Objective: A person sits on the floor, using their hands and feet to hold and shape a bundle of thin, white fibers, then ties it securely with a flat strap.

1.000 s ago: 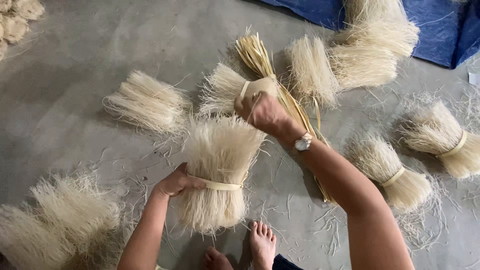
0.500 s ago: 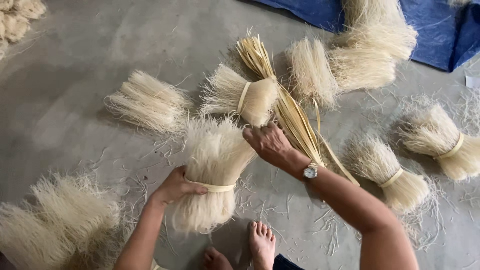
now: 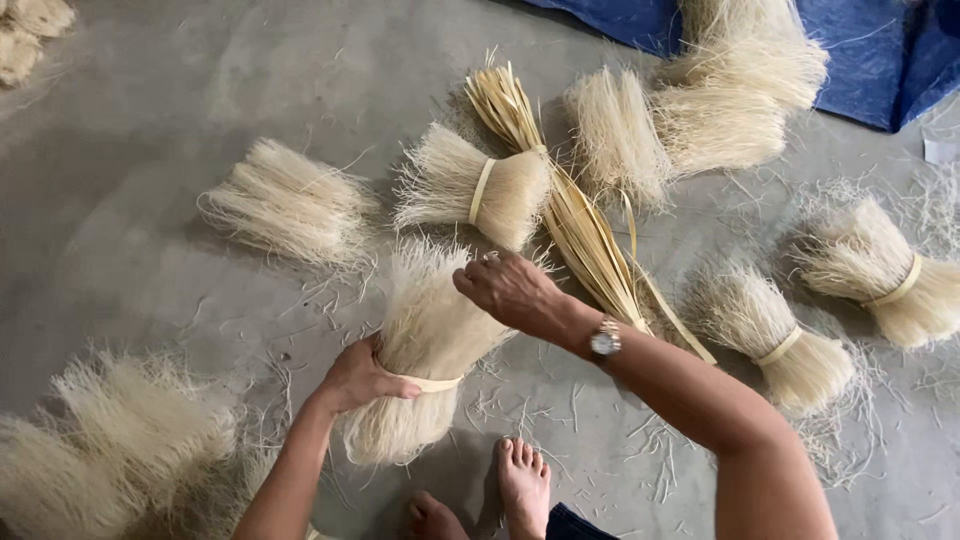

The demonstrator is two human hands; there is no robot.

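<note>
A pale bundle of thin dried noodle-like strands (image 3: 425, 350) lies on the grey concrete floor (image 3: 130, 200) in front of me, bound at its waist by a flat tan strip. My left hand (image 3: 358, 376) grips the bundle at that strip. My right hand (image 3: 512, 291), with a wristwatch on its wrist, rests its fingers on the bundle's upper right side. Just beyond my right hand lies a sheaf of flat tan tying strips (image 3: 560, 200), fanned out on the floor. My bare feet (image 3: 520, 480) show at the bottom.
Several more pale bundles lie around: a tied one (image 3: 480, 188) above my hands, a loose one (image 3: 290, 200) at left, tied ones at right (image 3: 775, 335) (image 3: 885, 275), fluffy ones at lower left (image 3: 110, 440). A blue tarp (image 3: 860, 50) covers the top right corner. Broken strands litter the floor.
My right hand has come back from the tied bundle and the strips above, down to the upper side of the bundle that my left hand holds. My left hand has stayed put.
</note>
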